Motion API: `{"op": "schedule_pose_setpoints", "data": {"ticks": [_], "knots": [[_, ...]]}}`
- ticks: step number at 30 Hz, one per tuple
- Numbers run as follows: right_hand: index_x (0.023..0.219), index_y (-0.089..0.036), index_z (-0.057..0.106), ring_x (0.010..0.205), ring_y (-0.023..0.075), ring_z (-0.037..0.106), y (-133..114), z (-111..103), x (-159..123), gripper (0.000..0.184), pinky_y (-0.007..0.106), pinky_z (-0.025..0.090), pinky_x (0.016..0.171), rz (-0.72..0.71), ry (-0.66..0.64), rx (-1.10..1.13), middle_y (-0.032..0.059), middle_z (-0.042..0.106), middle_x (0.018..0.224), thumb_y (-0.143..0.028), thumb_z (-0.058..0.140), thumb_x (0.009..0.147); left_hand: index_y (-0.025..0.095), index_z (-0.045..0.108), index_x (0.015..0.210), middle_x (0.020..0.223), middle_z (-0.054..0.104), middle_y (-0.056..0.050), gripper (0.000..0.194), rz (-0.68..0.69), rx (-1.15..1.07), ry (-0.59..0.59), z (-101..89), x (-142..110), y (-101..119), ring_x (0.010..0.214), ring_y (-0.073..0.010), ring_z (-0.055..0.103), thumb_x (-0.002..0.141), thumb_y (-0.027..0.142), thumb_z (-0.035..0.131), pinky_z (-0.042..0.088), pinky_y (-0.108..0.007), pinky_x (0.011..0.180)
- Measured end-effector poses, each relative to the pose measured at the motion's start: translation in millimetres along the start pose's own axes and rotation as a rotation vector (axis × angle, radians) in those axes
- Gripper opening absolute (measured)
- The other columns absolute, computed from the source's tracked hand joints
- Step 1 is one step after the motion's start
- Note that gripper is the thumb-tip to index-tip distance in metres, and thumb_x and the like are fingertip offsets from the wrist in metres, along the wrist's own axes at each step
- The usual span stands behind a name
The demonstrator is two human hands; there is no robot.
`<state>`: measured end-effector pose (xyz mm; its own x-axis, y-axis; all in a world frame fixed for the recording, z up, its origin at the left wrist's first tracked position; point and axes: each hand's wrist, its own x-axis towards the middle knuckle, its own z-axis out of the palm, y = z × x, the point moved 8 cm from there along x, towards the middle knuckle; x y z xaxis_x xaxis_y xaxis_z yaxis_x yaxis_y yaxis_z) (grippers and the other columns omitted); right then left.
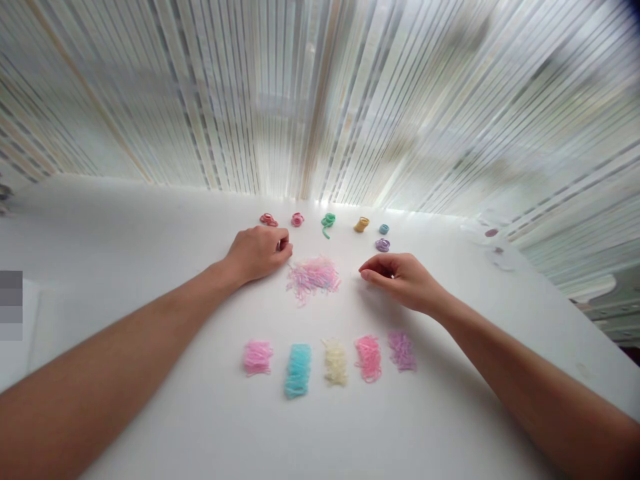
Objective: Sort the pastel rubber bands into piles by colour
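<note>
A loose pile of thin elastic bands, mostly pink and lilac, lies mid-table between my hands. My left hand rests on the table at the pile's left, its fingers curled closed; whatever may be in them is hidden. Right of the pile, my right hand hovers low with thumb and fingertips pinched. Anything in that pinch is too small to name. Nearer me is a row of sorted bands: a pink bundle, a blue bundle, a cream bundle, a coral-pink bundle and a purple bundle.
Along the white table's back edge sit small coils: a red coil, a pink coil, a green coil, a yellow coil, a blue coil and a purple coil. A string curtain hangs behind.
</note>
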<state>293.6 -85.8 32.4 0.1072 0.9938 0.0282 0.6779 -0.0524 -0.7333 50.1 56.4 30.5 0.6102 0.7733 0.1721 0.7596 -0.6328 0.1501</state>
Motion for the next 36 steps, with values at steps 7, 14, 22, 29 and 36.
{"op": "schedule_pose_setpoints", "data": {"ticks": [7,14,22,29,36], "knots": [[0.082,-0.016,0.078,0.060,0.0143,0.051,-11,15,27,0.030,0.030,0.037,0.057,-0.118,0.037,0.134,0.0035,0.068,0.068,-0.045,0.071,0.082,0.023,0.053,0.078,0.085,0.074,-0.006,0.028,-0.007,-0.021,0.001,-2.8,0,-1,0.080,-0.0250,0.067,0.097,0.044,0.047,0.029,-0.036,0.066],[0.088,-0.016,0.080,0.059,0.0120,0.050,-13,32,15,0.017,0.027,0.040,0.055,-0.280,-0.088,0.142,-0.0005,0.063,0.067,-0.032,0.076,0.084,0.023,0.062,0.079,0.083,0.075,-0.006,0.027,-0.021,-0.014,0.011,-6.4,-1,0,0.076,-0.0241,0.066,0.096,0.041,0.051,0.031,-0.036,0.065],[0.094,-0.017,0.086,0.065,0.0131,0.058,-21,33,16,0.017,0.028,0.046,0.063,-0.343,-0.144,0.100,0.0023,0.067,0.078,-0.030,0.078,0.085,0.023,0.068,0.082,0.085,0.078,-0.006,0.026,-0.021,0.017,0.029,-11.0,0,1,0.078,-0.0235,0.069,0.095,0.041,0.054,0.038,-0.034,0.067],[0.089,-0.017,0.085,0.072,0.0157,0.060,-23,35,17,0.014,0.029,0.048,0.068,-0.366,-0.169,0.075,0.0046,0.069,0.078,-0.027,0.076,0.086,0.023,0.069,0.083,0.084,0.076,-0.006,0.028,-0.040,0.041,0.010,-12.0,0,2,0.078,-0.0243,0.068,0.095,0.043,0.053,0.039,-0.035,0.069],[0.082,-0.016,0.082,0.064,0.0125,0.054,-15,34,19,0.015,0.027,0.043,0.058,-0.260,-0.170,0.174,0.0026,0.067,0.075,-0.031,0.080,0.079,0.023,0.066,0.080,0.084,0.076,-0.006,0.027,-0.020,0.019,0.035,-11.2,0,2,0.076,-0.0233,0.067,0.094,0.041,0.053,0.037,-0.035,0.067]]}}
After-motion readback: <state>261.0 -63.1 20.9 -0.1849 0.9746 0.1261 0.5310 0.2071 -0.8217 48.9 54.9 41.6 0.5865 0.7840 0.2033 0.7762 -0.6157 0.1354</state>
